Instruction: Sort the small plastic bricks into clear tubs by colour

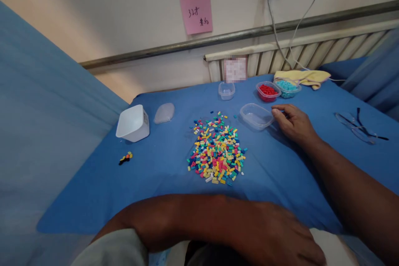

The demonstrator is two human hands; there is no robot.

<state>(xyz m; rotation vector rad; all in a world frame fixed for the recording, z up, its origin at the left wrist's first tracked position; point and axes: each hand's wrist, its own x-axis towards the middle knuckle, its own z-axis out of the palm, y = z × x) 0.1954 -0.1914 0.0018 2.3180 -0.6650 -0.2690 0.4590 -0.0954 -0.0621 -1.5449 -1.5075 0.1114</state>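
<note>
My right hand (294,122) is at the right end of a clear plastic container (256,117), its thumb and fingers closed on the rim. No bricks show in that container. Low in the picture, my left forearm lies across my body. My left hand (277,232) rests palm down at the bottom edge, fingers loosely stretched and partly cut off, with nothing seen in it. Between the arms and the containers spreads a pile of small building bricks (218,149) in yellow, green, blue, pink and white.
Behind stand tubs of red bricks (268,90) and light-blue bricks (287,87), a small clear tub (226,90) and a yellow cloth (302,77). To the left are a white box (133,124), a lid (164,113) and several bricks (126,158). Glasses (358,126) lie right.
</note>
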